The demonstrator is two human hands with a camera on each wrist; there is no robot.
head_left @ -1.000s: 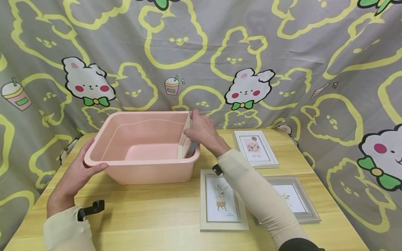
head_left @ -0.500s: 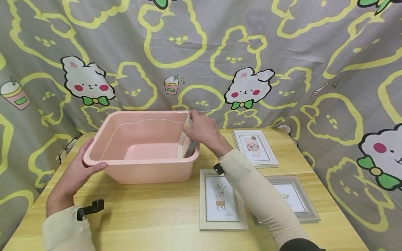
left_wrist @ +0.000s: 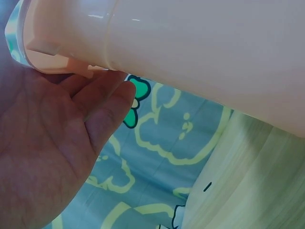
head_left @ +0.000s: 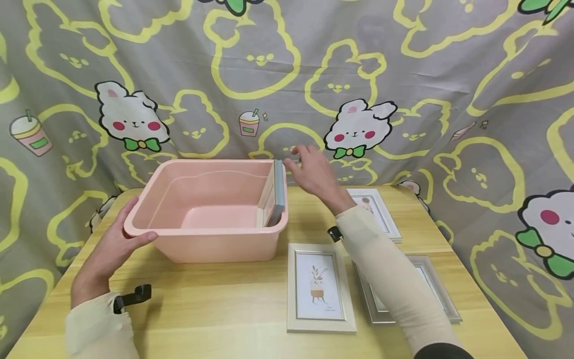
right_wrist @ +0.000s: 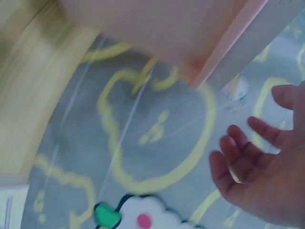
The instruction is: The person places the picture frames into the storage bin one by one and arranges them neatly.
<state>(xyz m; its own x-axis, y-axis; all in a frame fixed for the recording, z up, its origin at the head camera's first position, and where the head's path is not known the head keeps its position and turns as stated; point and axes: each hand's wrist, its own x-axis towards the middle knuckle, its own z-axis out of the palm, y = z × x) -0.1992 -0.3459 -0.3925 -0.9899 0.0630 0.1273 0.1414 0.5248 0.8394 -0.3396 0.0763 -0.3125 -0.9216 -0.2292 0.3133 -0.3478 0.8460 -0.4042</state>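
Note:
A pink plastic basin [head_left: 215,247] stands on the table. My left hand [head_left: 114,244] grips its left end, thumb over the front corner of the rim; in the left wrist view the fingers [left_wrist: 109,112] lie against the basin's outside, under the rim. One picture frame [head_left: 279,184] stands on edge inside, leaning on the basin's right wall, its grey-blue back facing right. Just right of that frame's far top corner, my right hand [head_left: 314,172] hovers with loosely bent fingers and holds nothing. The right wrist view shows a gap between this hand [right_wrist: 267,167] and the basin.
A cream picture frame [head_left: 318,289] with a plant print lies flat on the wooden table [head_left: 215,309]. To its right lies a grey frame [head_left: 444,294], partly hidden by my right forearm. Farther back is a white frame [head_left: 381,214]. A patterned curtain [head_left: 179,65] hangs behind.
My right hand has let go of the picture frame's top edge and moved off to the right. The frame stays leaning in the basin. My left hand keeps its hold.

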